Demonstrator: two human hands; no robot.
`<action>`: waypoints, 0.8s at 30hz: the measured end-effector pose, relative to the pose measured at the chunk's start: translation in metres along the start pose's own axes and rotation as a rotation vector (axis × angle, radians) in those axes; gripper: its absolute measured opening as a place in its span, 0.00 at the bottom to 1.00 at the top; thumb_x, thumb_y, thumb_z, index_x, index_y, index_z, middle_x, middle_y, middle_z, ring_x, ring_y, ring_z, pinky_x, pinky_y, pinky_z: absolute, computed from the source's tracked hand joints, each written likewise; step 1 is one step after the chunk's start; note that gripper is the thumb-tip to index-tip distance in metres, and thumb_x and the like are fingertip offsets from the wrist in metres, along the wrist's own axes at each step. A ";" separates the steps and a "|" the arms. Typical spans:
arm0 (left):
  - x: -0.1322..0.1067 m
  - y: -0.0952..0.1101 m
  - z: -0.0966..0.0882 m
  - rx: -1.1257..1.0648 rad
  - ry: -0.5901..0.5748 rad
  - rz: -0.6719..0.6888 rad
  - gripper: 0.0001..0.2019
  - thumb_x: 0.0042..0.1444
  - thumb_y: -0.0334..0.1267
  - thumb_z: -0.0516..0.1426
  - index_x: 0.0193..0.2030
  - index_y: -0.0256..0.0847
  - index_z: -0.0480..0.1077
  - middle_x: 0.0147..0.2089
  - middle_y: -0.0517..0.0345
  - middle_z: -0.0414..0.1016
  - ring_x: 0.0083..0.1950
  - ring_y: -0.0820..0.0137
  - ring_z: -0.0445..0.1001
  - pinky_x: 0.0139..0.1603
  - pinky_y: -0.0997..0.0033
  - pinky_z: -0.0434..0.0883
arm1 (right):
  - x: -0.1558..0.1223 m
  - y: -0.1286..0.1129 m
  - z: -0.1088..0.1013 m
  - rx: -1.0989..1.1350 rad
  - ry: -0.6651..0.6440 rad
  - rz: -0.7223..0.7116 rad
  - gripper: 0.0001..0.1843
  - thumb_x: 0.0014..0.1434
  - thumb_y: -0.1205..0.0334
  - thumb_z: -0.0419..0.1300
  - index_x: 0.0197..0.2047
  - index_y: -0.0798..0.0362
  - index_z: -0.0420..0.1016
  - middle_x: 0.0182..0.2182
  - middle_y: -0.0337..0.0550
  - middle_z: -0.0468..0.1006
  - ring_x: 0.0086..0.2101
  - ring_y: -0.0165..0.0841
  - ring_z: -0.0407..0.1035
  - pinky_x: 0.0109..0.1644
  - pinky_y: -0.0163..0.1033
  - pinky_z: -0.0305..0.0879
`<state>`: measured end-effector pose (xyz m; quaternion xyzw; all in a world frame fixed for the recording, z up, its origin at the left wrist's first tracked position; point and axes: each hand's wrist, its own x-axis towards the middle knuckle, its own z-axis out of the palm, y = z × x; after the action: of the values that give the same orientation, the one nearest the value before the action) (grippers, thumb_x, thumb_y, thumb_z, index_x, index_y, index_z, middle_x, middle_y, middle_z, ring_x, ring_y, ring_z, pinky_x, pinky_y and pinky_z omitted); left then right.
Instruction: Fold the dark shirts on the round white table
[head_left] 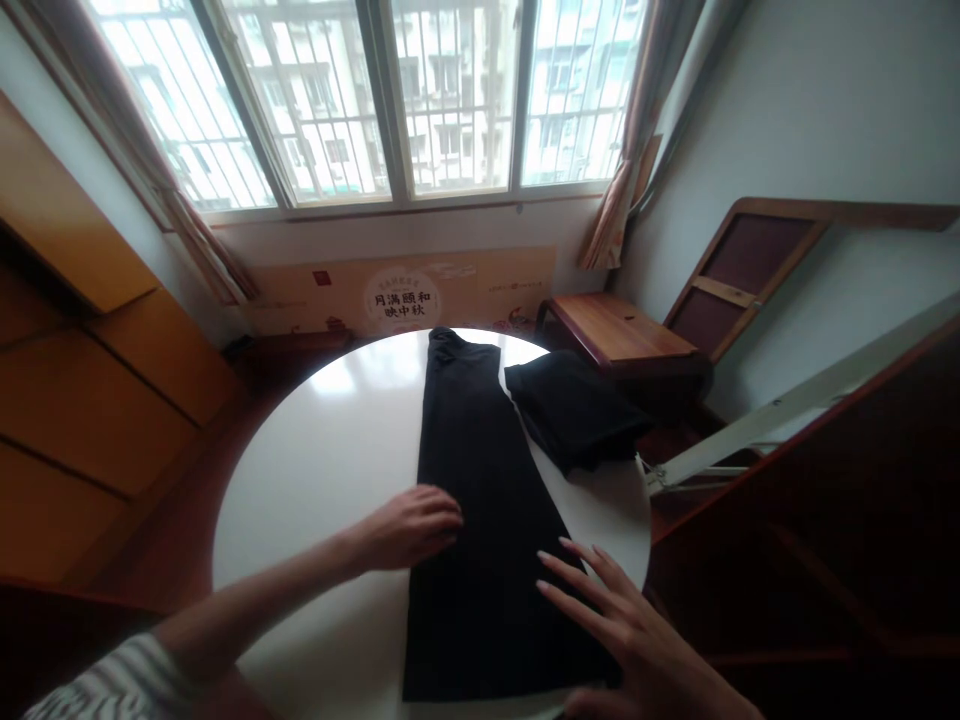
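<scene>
A pair of black trousers (pixel 487 480), folded lengthwise, lies flat on a round white table (pixel 322 480). The waist end is at the far edge and the wide leg end is close to me. My left hand (pixel 416 525) rests on the trousers' left edge. Its fingers are loosely bent over the cloth, the thumb is hidden, and no fabric looks pinched. Over the right edge near the leg end, my right hand (pixel 615 610) has its fingers spread, with fingertips on or just above the cloth. A second black garment (pixel 577 410), folded into a bundle, sits at the table's right side.
Behind the table is a low wooden bench (pixel 615 325), with a wood-framed panel (pixel 750 265) leaning by the wall. A pale metal bar (pixel 720 450) runs close to the table's right edge. Orange-brown cabinets (pixel 97 400) line the left. Barred windows (pixel 450 100) fill the back.
</scene>
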<state>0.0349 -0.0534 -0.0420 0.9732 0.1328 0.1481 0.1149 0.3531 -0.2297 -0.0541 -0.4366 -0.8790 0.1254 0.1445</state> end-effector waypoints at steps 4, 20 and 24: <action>-0.064 0.039 -0.008 0.123 0.009 0.108 0.13 0.66 0.36 0.54 0.56 0.38 0.70 0.51 0.47 0.78 0.51 0.65 0.76 0.54 0.64 0.74 | -0.034 0.017 0.025 -0.166 0.032 -0.055 0.40 0.62 0.52 0.61 0.73 0.47 0.50 0.69 0.46 0.55 0.69 0.48 0.43 0.68 0.55 0.53; -0.050 0.051 0.023 0.174 0.130 0.334 0.15 0.67 0.29 0.51 0.58 0.35 0.68 0.55 0.47 0.77 0.60 0.65 0.73 0.63 0.64 0.70 | -0.030 0.026 0.021 -0.317 0.157 -0.299 0.35 0.64 0.52 0.60 0.70 0.50 0.57 0.64 0.47 0.66 0.64 0.39 0.58 0.67 0.45 0.57; -0.056 0.058 0.032 -0.043 0.189 0.198 0.16 0.62 0.23 0.49 0.54 0.36 0.69 0.52 0.49 0.79 0.57 0.67 0.75 0.60 0.68 0.72 | -0.025 0.016 0.031 -0.301 0.254 -0.240 0.41 0.58 0.42 0.63 0.68 0.53 0.61 0.60 0.52 0.71 0.61 0.44 0.64 0.66 0.49 0.59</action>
<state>0.0066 -0.1298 -0.0705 0.9606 0.0430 0.2525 0.1076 0.3678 -0.2436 -0.0921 -0.3579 -0.9082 -0.0813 0.2009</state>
